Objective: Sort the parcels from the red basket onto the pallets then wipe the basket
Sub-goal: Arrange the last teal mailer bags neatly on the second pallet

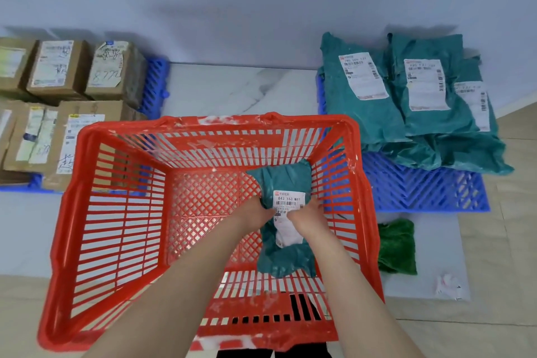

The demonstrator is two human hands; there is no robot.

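There, a teal mailer parcel sat inside the red basket, toward its right side. The left hand and right hand gripped it at the middle, fingers curled into the bag. Teal mailers were stacked on the right blue pallet. Cardboard boxes covered the left pallet. A green cloth lay beside the basket.
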